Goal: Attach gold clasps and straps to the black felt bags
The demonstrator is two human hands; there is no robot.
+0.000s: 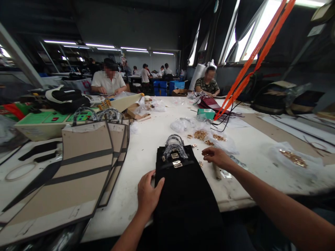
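Observation:
A long black bag panel lies lengthwise before me, its near end over the table edge. At its far end are a plastic-wrapped handle and several gold metal fittings. My left hand holds the panel's left edge, thumb on top and the other fingers along the side, partly hidden. To the right of the panel, my right hand is above the table with its fingers curled together; anything between the fingertips is too small to make out. Loose gold pieces lie close to that hand.
Beige-backed bag panels with dark straps are stacked at left. Gold hardware lies on plastic bags, with more hardware at right. An orange strap hangs down by a green box. Two co-workers sit across the table.

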